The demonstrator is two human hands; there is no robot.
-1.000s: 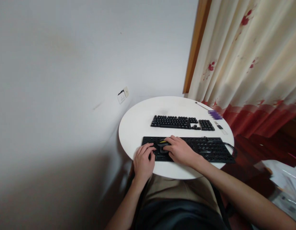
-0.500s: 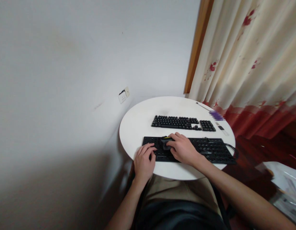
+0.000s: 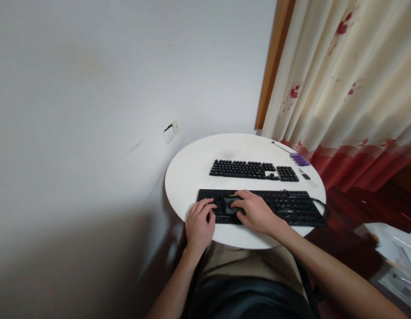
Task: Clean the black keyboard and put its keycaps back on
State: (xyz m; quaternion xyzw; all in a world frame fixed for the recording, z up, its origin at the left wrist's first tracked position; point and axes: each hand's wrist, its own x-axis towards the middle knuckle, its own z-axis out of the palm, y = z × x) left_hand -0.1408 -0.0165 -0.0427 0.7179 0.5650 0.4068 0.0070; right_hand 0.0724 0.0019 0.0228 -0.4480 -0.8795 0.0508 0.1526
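A black keyboard base (image 3: 293,208) with its keycaps off lies along the near side of the round white table. My left hand (image 3: 200,221) rests on its left end, fingers stretched over the edge and thumb apart. In my right hand (image 3: 256,212) is a dark grey cloth (image 3: 232,206) with a yellow edge, pressed onto the left half of the base. My fingers partly cover the cloth. Behind the base, the removed black keycaps (image 3: 240,168) sit in keyboard order, with the number pad keycaps (image 3: 287,173) as a separate block at the right.
On the right of the white table (image 3: 188,168) lie a small brush (image 3: 305,176) and a thin rod with a blurred purple part (image 3: 300,159). A cable (image 3: 321,204) loops off the base's right end. Wall is at left, curtain (image 3: 328,88) at right, plastic bags (image 3: 394,252) lower right.
My right hand has slid the grey cloth slightly toward me over the keyboard base. My left hand stays in place.
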